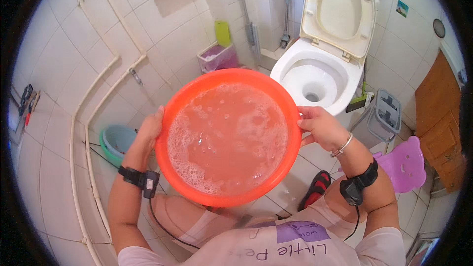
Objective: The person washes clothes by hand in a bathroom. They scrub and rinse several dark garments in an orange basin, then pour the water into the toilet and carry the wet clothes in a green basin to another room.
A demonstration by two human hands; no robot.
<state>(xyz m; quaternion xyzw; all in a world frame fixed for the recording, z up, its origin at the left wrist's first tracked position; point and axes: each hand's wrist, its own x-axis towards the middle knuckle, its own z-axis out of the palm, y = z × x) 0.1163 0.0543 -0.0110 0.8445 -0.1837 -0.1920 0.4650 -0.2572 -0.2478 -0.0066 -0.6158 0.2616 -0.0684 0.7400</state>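
Note:
Before me is a round orange plastic basin (229, 200), held up above the tiled floor. Cloudy, sudsy water (229, 140) fills much of it, with foam thickest along its left and right sides. My left hand (150, 127) grips the basin's left rim, its fingers mostly hidden behind the wall. On the opposite side my right hand (321, 127) holds the rim, thumb near the top and fingers beneath. Just beyond the basin, to the right, stands a white toilet (284, 75) with its seat and lid (306, 18) raised.
A pink wastebasket (225, 59) stands against the far wall. Nested green and blue basins (118, 138) sit at left beside wall pipes (88, 125). To the right are a grey bucket (373, 122), a green brush (360, 101) and a purple plastic stool (406, 166). Mops (249, 18) lean behind.

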